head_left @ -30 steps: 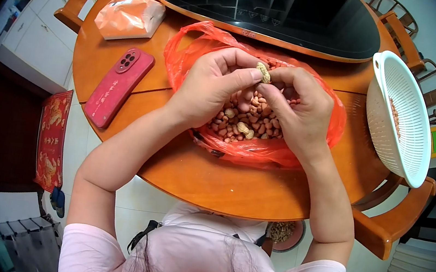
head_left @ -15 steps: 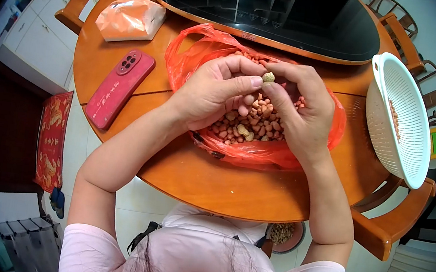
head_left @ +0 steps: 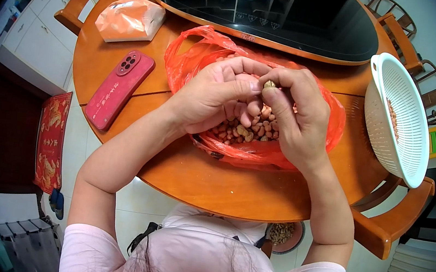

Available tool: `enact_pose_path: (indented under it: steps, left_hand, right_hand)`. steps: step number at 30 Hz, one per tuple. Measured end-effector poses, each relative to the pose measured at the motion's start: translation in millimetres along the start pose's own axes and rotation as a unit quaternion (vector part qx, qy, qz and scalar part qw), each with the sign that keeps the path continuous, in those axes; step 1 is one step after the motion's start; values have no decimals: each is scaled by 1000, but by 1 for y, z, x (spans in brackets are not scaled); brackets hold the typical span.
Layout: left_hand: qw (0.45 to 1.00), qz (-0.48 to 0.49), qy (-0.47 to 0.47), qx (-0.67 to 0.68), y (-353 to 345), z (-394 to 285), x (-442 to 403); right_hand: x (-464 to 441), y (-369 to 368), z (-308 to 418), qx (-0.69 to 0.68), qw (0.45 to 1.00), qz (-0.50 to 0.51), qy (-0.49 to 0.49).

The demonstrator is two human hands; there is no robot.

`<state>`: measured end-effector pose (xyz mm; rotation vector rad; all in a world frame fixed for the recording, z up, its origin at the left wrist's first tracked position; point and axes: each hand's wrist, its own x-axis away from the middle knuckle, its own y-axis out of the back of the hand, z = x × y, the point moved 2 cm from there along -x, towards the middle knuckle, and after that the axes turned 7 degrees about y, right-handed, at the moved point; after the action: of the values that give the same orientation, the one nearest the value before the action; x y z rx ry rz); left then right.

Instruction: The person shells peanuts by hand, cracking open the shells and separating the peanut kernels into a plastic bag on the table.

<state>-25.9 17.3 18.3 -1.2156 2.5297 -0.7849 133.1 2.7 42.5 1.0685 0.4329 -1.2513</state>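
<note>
My right hand (head_left: 305,111) pinches a peanut in its shell (head_left: 269,84) between thumb and forefinger. Close beside it, my left hand (head_left: 215,94) has its thumb and curled fingers drawn together, their tips meeting those of my right hand; what they hold, if anything, is hidden. Beneath both hands spreads a red plastic bag (head_left: 276,157), its mouth open. Reddish-brown shelled peanuts (head_left: 227,131) lie in it, with a few unshelled peanuts (head_left: 244,133) among them. My hands cover part of the heap.
On the wooden table (head_left: 211,190), a red phone (head_left: 119,90) and a tissue pack (head_left: 130,20) lie left. A white colander (head_left: 399,121) holding some peanuts stands tilted at right. A black glass top (head_left: 267,16) is behind. A tub of shells (head_left: 284,235) sits below the edge.
The peanut has turned and dropped slightly within my right fingertips. My left fingers have shifted a little, covering more of the kernels below.
</note>
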Motion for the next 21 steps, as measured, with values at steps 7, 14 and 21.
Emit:
enact_pose_path:
  steps: [7, 14, 21]
  left_hand:
    - [999, 1, 29, 14, -3, 1, 1]
    - [999, -27, 4, 42, 2, 3, 0]
    - [999, -33, -24, -33, 5, 4, 0]
  right_hand:
    - [3, -4, -3, 30, 999, -6, 13]
    - [4, -6, -8, 34, 999, -16, -1]
    - [2, 1, -5, 30, 999, -4, -19]
